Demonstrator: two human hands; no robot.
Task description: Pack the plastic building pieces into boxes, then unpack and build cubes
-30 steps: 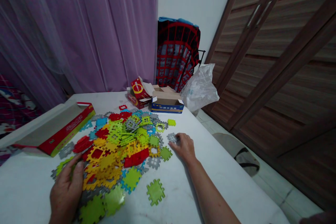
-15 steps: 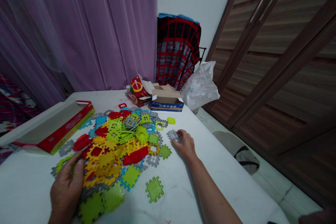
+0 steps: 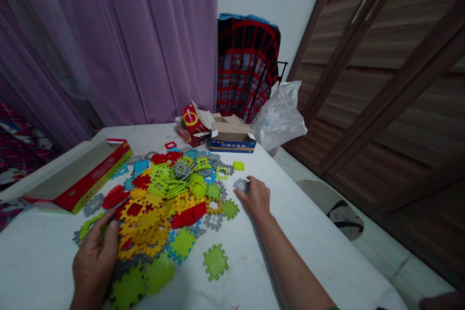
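A heap of flat plastic interlocking tiles in yellow, green, red, blue and grey (image 3: 148, 220) lies on the white table. My right hand (image 3: 256, 197) is at the heap's right side, its thumb and fingers closed at the edge of a grey windowed tile (image 3: 240, 184) that is on or just above the tabletop. At the heap's near left edge rests my left hand (image 3: 95, 259), thumb and forefinger apart, fingertips near a red tile (image 3: 121, 209). Nothing is plainly held in it. Green square tiles (image 3: 215, 262) lie toward the front.
A long red and green open box (image 3: 96, 174) stands at the left. Toward the back are red boxes (image 3: 194, 123) and a blue open box (image 3: 232, 144). A clear plastic bag (image 3: 281, 116) hangs by the table's right edge. Wooden wardrobe doors (image 3: 392, 82) rise at the right.
The view has shifted slightly. Both hands stay nearly in place, the right one still at the grey tile and the left one beside the heap.
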